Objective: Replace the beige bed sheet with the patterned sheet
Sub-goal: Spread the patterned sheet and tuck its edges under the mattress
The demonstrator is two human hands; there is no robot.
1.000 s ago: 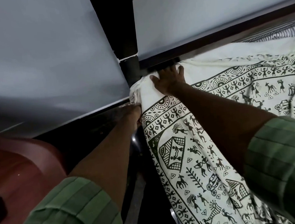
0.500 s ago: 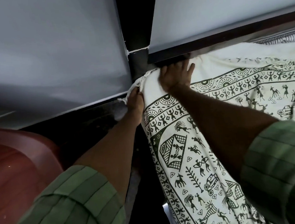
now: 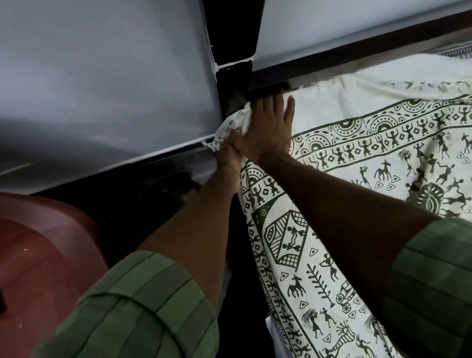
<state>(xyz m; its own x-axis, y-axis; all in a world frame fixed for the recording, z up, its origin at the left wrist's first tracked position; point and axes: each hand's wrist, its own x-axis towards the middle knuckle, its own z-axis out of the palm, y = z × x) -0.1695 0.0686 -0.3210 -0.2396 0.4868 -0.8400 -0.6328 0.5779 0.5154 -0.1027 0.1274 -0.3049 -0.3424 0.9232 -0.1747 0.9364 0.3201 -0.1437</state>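
Note:
The patterned sheet (image 3: 355, 151), cream with dark green folk figures, lies spread over the bed on the right and hangs down its near side. My right hand (image 3: 270, 124) lies flat with straight fingers on the sheet's far left corner, beside the dark bed frame. My left hand (image 3: 227, 156) is under and beside it, gripping the bunched corner of the sheet (image 3: 230, 126), and is partly hidden by the right hand. No beige sheet shows.
Pale wall panels (image 3: 77, 78) rise behind the corner, with a dark gap (image 3: 229, 22) between them. The dark headboard rail (image 3: 360, 51) runs along the bed's far edge. A reddish-brown rounded piece of furniture (image 3: 29, 248) stands at the left. Striped fabric (image 3: 466, 51) shows at the far right.
Both hands have stayed at the sheet's corner. My left hand has risen from below the corner to grip the bunched fabric, and my right hand has spread flatter on it.

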